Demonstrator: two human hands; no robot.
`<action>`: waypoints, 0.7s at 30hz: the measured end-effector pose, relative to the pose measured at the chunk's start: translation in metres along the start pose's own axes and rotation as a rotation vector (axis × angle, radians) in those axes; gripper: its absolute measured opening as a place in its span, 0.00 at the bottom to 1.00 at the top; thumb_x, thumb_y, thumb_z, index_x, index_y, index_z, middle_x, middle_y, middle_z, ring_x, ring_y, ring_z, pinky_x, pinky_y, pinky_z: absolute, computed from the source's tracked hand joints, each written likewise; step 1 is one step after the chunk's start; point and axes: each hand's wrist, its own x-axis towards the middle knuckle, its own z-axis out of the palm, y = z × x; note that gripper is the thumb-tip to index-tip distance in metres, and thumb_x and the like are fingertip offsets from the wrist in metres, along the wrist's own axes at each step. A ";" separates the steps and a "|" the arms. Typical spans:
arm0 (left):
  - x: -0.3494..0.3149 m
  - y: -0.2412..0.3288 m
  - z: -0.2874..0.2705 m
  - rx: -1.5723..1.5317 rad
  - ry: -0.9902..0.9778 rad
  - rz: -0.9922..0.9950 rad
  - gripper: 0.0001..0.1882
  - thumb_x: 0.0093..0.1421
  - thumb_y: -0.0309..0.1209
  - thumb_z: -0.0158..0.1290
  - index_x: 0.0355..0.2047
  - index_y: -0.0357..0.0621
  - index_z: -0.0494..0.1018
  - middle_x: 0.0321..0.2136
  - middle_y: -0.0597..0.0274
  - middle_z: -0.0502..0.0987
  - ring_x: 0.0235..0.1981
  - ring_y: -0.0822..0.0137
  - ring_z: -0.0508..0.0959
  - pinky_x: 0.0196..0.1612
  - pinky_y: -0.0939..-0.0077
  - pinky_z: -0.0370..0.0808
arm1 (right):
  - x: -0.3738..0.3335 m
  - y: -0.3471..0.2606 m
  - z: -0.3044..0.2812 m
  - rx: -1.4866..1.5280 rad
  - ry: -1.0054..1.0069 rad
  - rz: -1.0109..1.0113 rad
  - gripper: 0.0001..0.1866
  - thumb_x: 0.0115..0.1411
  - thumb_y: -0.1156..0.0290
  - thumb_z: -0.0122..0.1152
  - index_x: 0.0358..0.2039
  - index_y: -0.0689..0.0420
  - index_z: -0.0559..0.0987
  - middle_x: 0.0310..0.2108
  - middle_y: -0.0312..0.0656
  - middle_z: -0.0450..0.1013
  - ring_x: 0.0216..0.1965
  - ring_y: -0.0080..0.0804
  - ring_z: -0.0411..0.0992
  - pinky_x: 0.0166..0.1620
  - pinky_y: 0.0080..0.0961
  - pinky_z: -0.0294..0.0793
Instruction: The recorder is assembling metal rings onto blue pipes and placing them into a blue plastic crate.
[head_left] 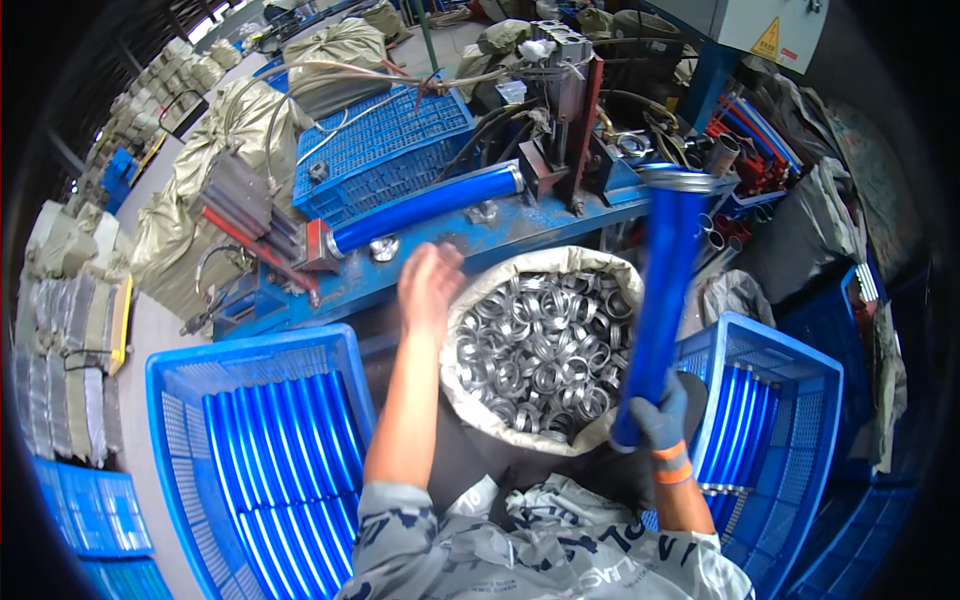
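My right hand (pixel 660 415), in a grey glove with an orange cuff, grips the lower end of a blue tube (pixel 665 285). That tube stands nearly upright, slightly blurred, with a silver metal ring (pixel 678 180) at its top. My bare left hand (pixel 430 285) is raised before the bench, apart from the tubes; its fingers are smeared by motion. A second blue tube (pixel 430 207) lies across the bench machine between its two end fixtures. Between my arms stands a pale sack (pixel 505 433) full of silver metal rings (pixel 545 345).
Blue crates holding rows of blue tubes flank me, one at the left (pixel 250 347) and one at the right (pixel 790 348). Behind the blue workbench (pixel 480 235) sits an upturned blue crate (pixel 375 140) with hoses over it. A control box (pixel 745 30) hangs at the upper right.
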 end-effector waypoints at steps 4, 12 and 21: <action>-0.143 0.059 0.051 0.062 -0.442 0.171 0.44 0.77 0.52 0.66 0.79 0.38 0.63 0.60 0.46 0.84 0.60 0.52 0.87 0.63 0.56 0.85 | -0.005 0.007 0.076 0.010 -0.425 0.135 0.38 0.58 0.77 0.82 0.69 0.65 0.77 0.52 0.35 0.81 0.48 0.21 0.79 0.53 0.24 0.80; -0.244 0.118 0.086 0.174 -0.449 0.426 0.40 0.65 0.43 0.77 0.69 0.37 0.73 0.47 0.51 0.87 0.47 0.59 0.89 0.54 0.61 0.85 | -0.045 0.006 0.105 -0.339 -0.470 -0.128 0.49 0.52 0.63 0.89 0.72 0.66 0.76 0.57 0.47 0.85 0.51 0.32 0.84 0.56 0.33 0.85; -0.285 0.140 0.096 0.144 -0.415 0.441 0.39 0.63 0.44 0.77 0.67 0.37 0.74 0.46 0.51 0.87 0.45 0.58 0.89 0.51 0.61 0.87 | -0.088 -0.008 0.118 -0.347 -0.333 -0.129 0.43 0.52 0.62 0.89 0.66 0.63 0.81 0.49 0.48 0.87 0.48 0.33 0.86 0.54 0.35 0.85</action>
